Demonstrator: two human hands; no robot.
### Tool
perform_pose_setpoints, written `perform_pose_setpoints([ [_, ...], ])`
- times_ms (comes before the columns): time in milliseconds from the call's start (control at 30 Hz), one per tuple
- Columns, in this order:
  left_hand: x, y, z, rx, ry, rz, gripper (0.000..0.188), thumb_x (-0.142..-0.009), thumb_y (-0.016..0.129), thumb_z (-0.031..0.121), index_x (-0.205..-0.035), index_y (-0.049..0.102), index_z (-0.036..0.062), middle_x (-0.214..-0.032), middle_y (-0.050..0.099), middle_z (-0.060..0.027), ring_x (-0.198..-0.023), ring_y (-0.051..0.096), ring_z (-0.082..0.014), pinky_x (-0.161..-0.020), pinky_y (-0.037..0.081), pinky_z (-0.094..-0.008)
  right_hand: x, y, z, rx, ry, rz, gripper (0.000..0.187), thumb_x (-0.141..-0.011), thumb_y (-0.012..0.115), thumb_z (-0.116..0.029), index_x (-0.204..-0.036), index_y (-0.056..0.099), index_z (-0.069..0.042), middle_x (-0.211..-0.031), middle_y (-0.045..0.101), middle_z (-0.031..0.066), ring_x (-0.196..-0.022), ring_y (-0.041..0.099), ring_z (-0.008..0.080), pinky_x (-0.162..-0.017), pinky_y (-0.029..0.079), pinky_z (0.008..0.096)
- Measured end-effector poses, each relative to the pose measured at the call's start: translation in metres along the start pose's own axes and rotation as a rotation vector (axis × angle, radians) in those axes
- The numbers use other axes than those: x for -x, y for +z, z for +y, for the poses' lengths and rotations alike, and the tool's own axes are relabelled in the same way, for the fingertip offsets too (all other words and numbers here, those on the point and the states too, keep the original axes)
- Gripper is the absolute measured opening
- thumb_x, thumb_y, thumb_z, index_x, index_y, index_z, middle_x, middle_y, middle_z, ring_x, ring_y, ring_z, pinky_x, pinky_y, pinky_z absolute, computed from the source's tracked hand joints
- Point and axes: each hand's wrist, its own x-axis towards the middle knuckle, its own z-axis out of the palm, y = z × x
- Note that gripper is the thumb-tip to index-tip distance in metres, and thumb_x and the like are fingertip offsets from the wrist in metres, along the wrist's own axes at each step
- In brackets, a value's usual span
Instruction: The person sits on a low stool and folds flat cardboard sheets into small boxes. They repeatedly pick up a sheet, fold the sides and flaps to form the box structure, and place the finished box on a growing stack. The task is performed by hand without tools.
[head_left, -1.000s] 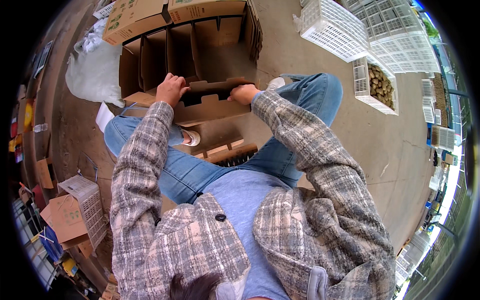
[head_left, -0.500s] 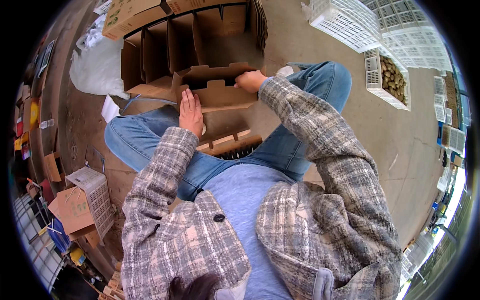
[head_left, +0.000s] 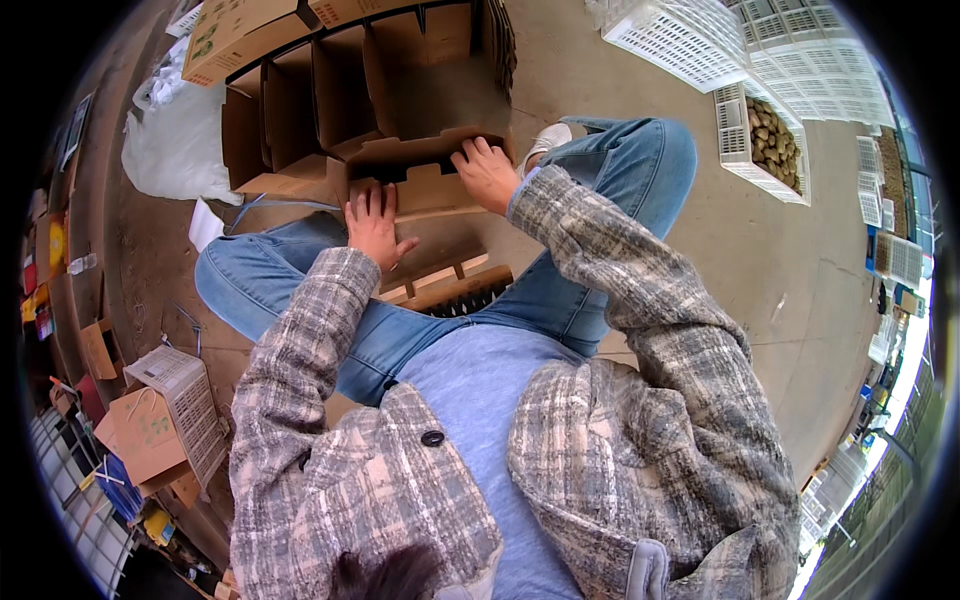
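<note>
An open brown cardboard box [head_left: 425,193] lies between my knees, its notched near panel facing me. My left hand [head_left: 373,230] rests against the left end of this panel, fingers spread and thumb pointing aside. At the panel's right end, my right hand [head_left: 488,177] touches the cardboard with bent, separated fingers reaching over its upper edge. Just beyond stands a row of open cardboard boxes [head_left: 290,105], set close together. Below my hands, between my thighs, is a wooden bar with a row of dark bristles or teeth [head_left: 470,295].
White plastic crates [head_left: 680,45] stand at the far right, one crate [head_left: 735,140] filled with brown, roundish produce. A clear plastic bag [head_left: 175,150] and a blue strap [head_left: 285,203] lie to the left. Nearer left, a tilted crate [head_left: 185,395] leans beside a carton [head_left: 145,425].
My right hand has loosened from its pinch on the panel's edge, and its fingers now spread over it. My left hand has slid slightly down, its thumb moving outward.
</note>
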Motion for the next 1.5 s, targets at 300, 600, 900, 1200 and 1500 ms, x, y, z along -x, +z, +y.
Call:
perform_pose_setpoints([
  [300, -0.028, 0.015, 0.007, -0.013, -0.089, 0.142, 0.068, -0.093, 0.059, 0.05, -0.153, 0.039, 0.023, -0.148, 0.038, -0.0227, -0.129, 0.039, -0.0417, -0.113, 0.024, -0.0632, -0.001, -0.063, 0.083, -1.036, 0.679, -0.259, 0.041, -0.093, 0.071, -0.018, -0.123, 0.053, 0.003, -0.097, 0.062, 0.0156, -0.082, 0.067, 0.0251, -0.071, 0.055, 0.0378],
  [600, -0.038, -0.023, 0.01, 0.24, -0.158, 0.143, 0.087, -0.081, 0.079, 0.04, -0.153, 0.033, 0.025, -0.148, 0.037, -0.0248, -0.119, 0.049, -0.0415, -0.095, 0.053, -0.0465, -0.005, 0.002, 0.058, -0.625, 0.605, -0.333, 0.119, -0.066, 0.087, -0.062, -0.141, 0.032, 0.012, -0.109, 0.066, 0.0254, -0.104, 0.068, 0.0354, -0.088, 0.055, 0.0433],
  [900, -0.034, -0.021, 0.013, 0.216, -0.189, 0.111, 0.097, -0.081, 0.078, 0.046, -0.158, 0.022, 0.0267, -0.149, 0.036, -0.0244, -0.119, 0.049, -0.0414, -0.091, 0.055, -0.0468, 0.006, 0.006, 0.021, -0.526, 0.827, -0.273, 0.098, -0.067, 0.086, -0.06, -0.127, 0.038, 0.001, -0.12, 0.061, 0.0292, -0.11, 0.063, 0.0456, -0.091, 0.053, 0.0493],
  [1200, -0.029, -0.017, 0.012, 0.088, -0.109, -0.029, 0.081, -0.089, 0.065, 0.054, -0.152, 0.038, 0.0124, -0.126, 0.059, -0.0189, -0.121, 0.046, -0.0417, -0.1, 0.048, -0.0455, 0.013, 0.003, -0.001, -0.439, 0.907, -0.221, 0.088, -0.076, 0.083, -0.051, -0.128, 0.032, -0.001, -0.121, 0.059, 0.0281, -0.108, 0.063, 0.0475, -0.092, 0.052, 0.0519],
  [1500, -0.017, -0.005, 0.015, 0.057, -0.103, 0.124, 0.061, -0.084, 0.071, 0.052, -0.118, 0.061, 0.0033, -0.117, 0.058, -0.0162, -0.117, 0.046, -0.0379, -0.092, 0.053, -0.0445, 0.007, 0.016, 0.04, -0.639, 0.781, -0.515, 0.104, -0.069, 0.089, -0.049, -0.135, 0.029, 0.006, -0.128, 0.06, 0.03, -0.122, 0.059, 0.0418, -0.102, 0.048, 0.0423],
])
